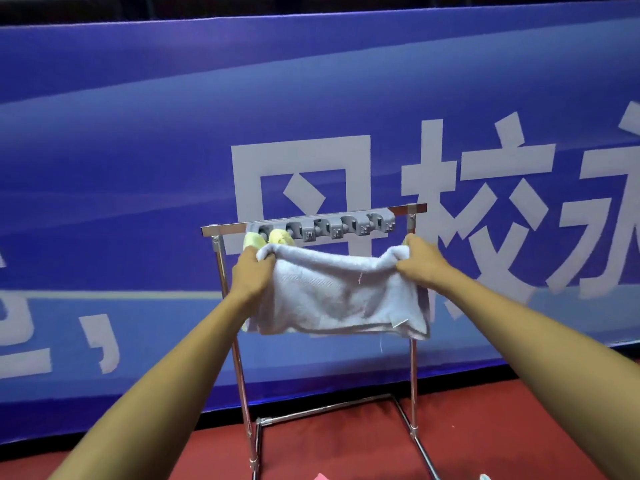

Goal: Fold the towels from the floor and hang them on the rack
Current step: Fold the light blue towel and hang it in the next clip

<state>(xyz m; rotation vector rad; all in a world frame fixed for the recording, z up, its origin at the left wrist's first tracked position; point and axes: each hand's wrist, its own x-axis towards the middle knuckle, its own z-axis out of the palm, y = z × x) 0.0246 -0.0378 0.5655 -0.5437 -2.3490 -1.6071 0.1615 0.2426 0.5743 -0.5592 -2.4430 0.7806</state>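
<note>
Filling most of my view is a big blue banner [138, 150] with large white characters, standing upright behind everything. Below it runs a red floor [346, 452]. On that floor, close against the banner, stands a chrome rack [239, 362] with two upright legs, a floor frame and a flat top bar.

A pale lavender towel [332, 292], folded over so that layered edges show along its bottom, hangs spread between the two legs, just under the top bar. I cannot tell whether it already rests on a rail or hangs only from my grip.

My left hand [251, 271] grips the towel's upper left corner, fingers curled into the bunched cloth. My right hand [420, 263] grips the upper right corner the same way, thumb and fingers clamped on the fabric. Both arms reach straight forward, well apart.

Behind the pale towel a yellow towel [252, 240] peeks out above my left hand and again beside my right hand. A grey strip of hooks [332, 227] is fixed along the top bar, just above the towels.

At the bottom edge lie a pink scrap [320, 477] and a light blue scrap [485, 477], too cropped to identify.
</note>
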